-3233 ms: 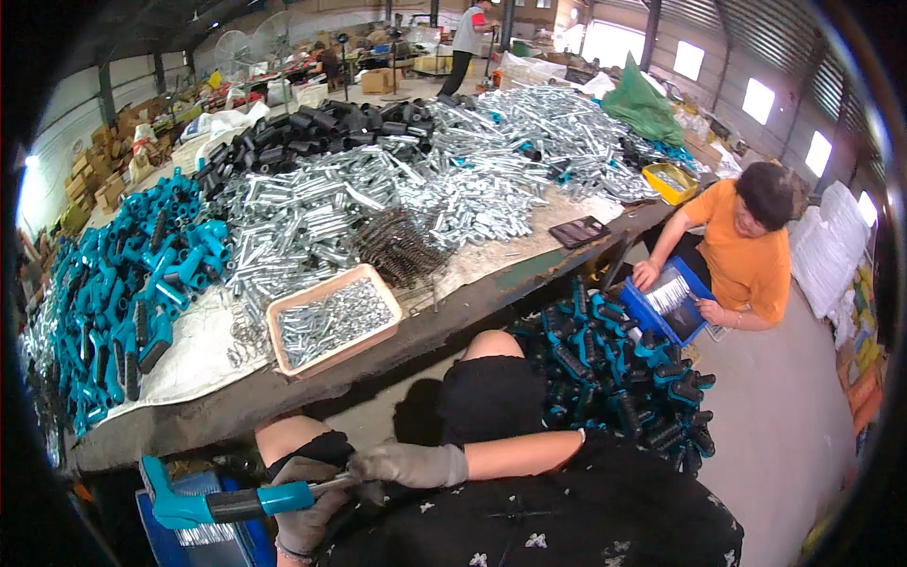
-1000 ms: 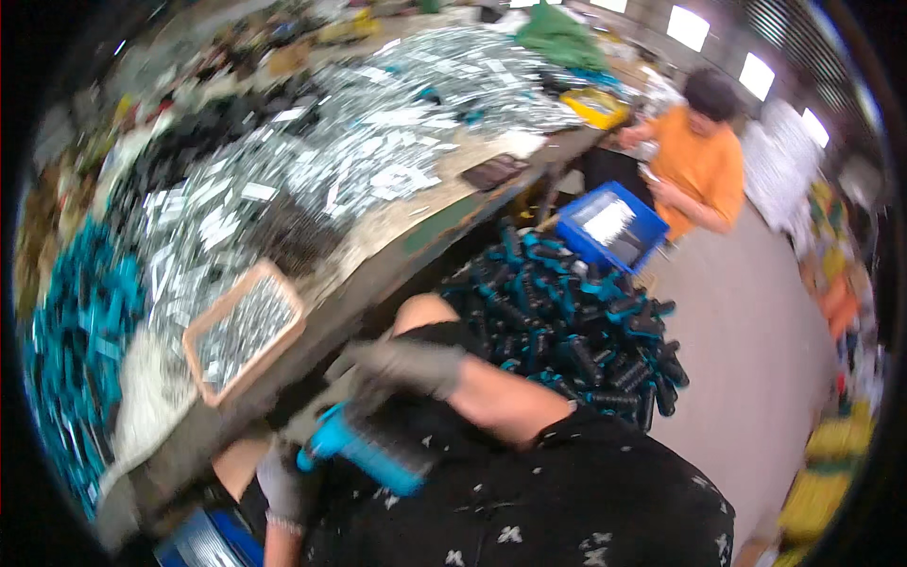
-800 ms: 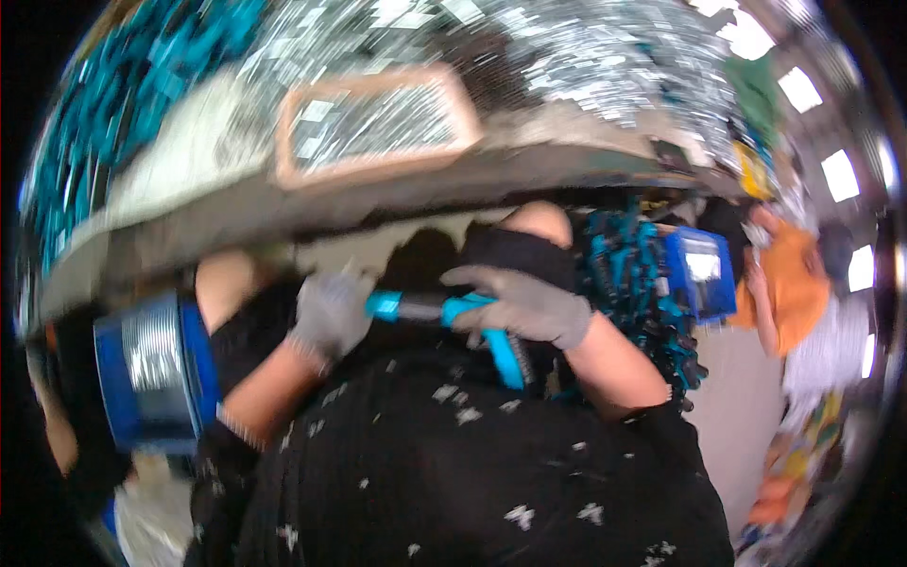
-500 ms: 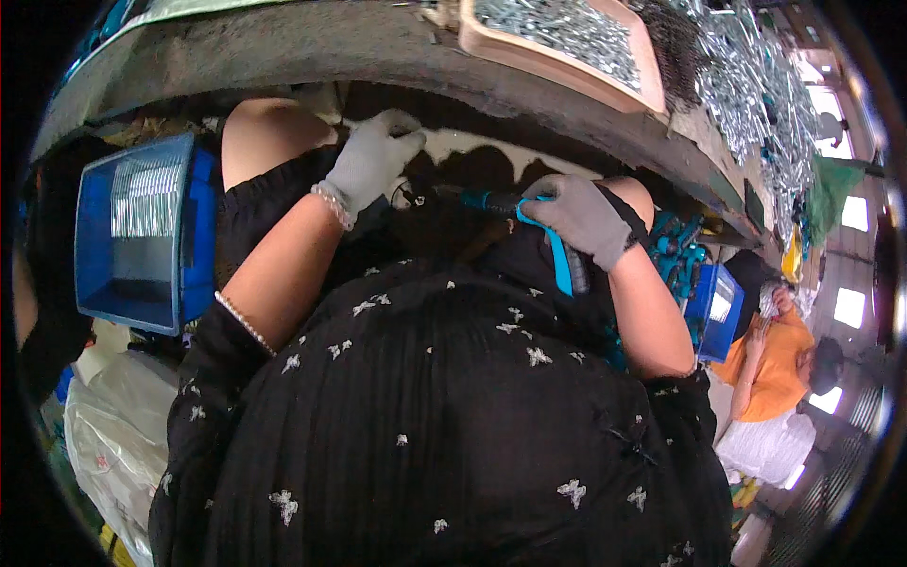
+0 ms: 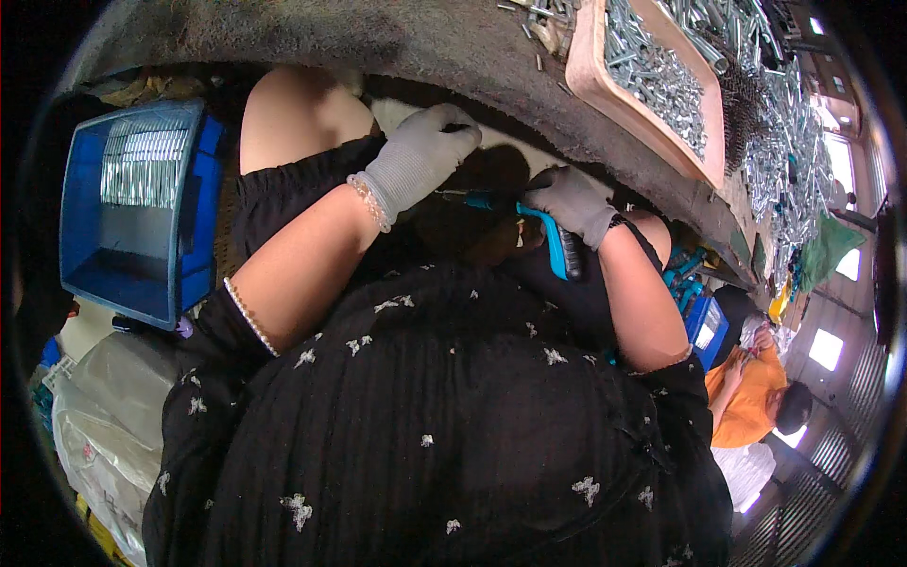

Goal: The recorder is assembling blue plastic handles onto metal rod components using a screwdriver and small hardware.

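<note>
My left hand, in a pale grey glove, is raised above my lap with its fingers curled together. Whatever they may hold is hidden. To the right, my gloved right hand is closed around the upper part of a teal-and-black tool. Its curved handle points down toward me, and a thin metal end reaches left below my left hand. The tool's exact kind is not clear, since my hand and dark shadow cover much of it.
A blue bin with silvery strips stands at left, above plastic sheeting. Across the front runs a rough bench edge bearing a pinkish tray of small metal parts. More metal pieces lie beyond. A person in orange sits right.
My left hand has moved right, toward the tool, and its fingers are more curled. The right hand keeps its grip. The view has shifted, so the tray appears farther right.
</note>
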A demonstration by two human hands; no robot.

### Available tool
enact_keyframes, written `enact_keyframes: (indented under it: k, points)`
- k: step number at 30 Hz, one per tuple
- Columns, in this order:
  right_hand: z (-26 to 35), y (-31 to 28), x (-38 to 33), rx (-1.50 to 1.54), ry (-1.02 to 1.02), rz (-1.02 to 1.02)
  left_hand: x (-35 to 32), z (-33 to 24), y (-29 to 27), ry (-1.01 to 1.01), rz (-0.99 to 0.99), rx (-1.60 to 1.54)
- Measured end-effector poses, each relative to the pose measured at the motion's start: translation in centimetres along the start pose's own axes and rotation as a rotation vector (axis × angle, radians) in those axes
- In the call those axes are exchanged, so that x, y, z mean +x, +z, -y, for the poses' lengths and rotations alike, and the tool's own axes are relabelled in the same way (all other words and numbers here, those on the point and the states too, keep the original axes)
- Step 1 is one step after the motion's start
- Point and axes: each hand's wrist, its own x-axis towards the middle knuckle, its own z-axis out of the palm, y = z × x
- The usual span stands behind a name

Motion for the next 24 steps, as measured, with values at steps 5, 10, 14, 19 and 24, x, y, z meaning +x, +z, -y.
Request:
enact_keyframes:
  k: [5,10,14,19,24]
  points:
    - [4.8,-2.3,-0.2,0.381,0.163,-0.155,0.3,0.5,-0.8,0.227,0.004,0.156]
    - [6.8,2.4,-2.2,0.269,0.239,-0.44,-1.7,-1.7,2.1,0.63,0.449,0.517]
    - [6.8,-0.5,-1.0,0.28,0.187,-0.094,-0.4,-1.8,4.6,0.374,0.5,0.947]
    - [8.1,1.9,4.6,-0.167,0.028,0.132,7.7,13.7,7.6,0.151,0.754,0.953]
    - [5.5,4.7,4.1,0.174,0.016,-0.188,2.9,18.6,-5.3,0.214,0.8,0.973]
